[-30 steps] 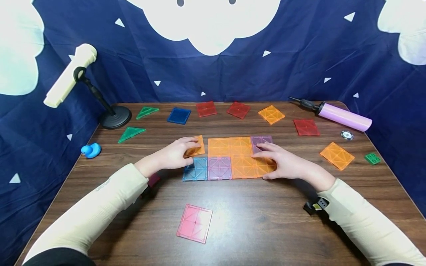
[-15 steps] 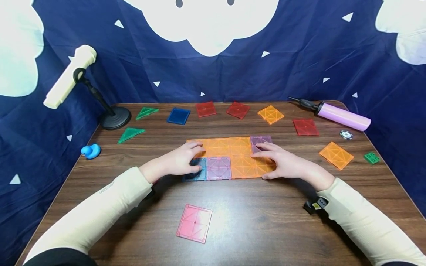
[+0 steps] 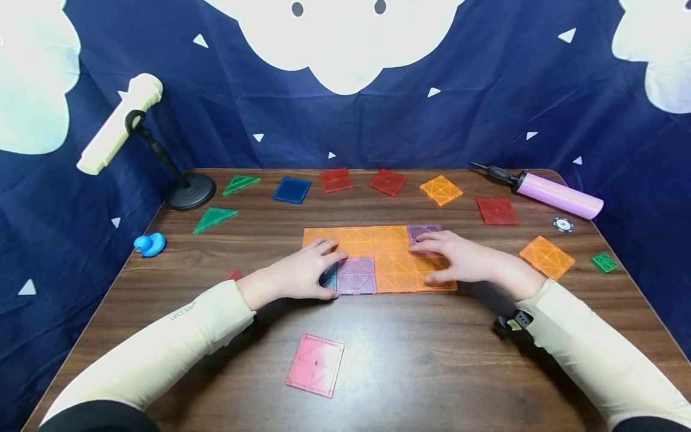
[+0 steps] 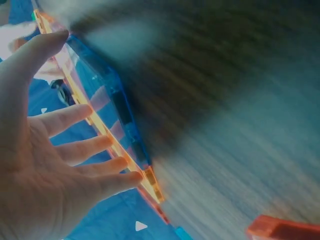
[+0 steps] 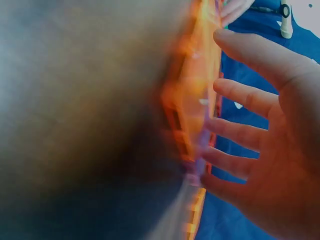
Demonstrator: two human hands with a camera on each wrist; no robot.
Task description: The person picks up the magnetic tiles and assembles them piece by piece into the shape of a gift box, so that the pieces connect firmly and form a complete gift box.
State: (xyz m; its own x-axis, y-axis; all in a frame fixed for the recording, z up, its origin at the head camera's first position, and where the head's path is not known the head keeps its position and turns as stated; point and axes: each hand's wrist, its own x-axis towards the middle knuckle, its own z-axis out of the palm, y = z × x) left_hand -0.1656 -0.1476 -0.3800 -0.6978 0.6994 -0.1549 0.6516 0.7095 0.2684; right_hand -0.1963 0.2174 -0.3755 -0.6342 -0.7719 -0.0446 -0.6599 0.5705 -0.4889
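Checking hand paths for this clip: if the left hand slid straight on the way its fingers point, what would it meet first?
The left hand lies on the joined tile panel, fingers pointing away and rightward. Going straight on, it would likely cross the orange tiles and meet the right hand, though depth is hard to judge.

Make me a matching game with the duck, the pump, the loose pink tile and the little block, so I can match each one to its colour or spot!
Things:
1. toy duck
2. air pump
3. pink tile
4. small block

Colour or place:
A. green, by the table's right edge
B. nearest the person, in front of the joined tiles
C. blue, by the table's left edge
D. lilac tube at the far right corner

Pairs: 1-C, 2-D, 3-B, 4-A
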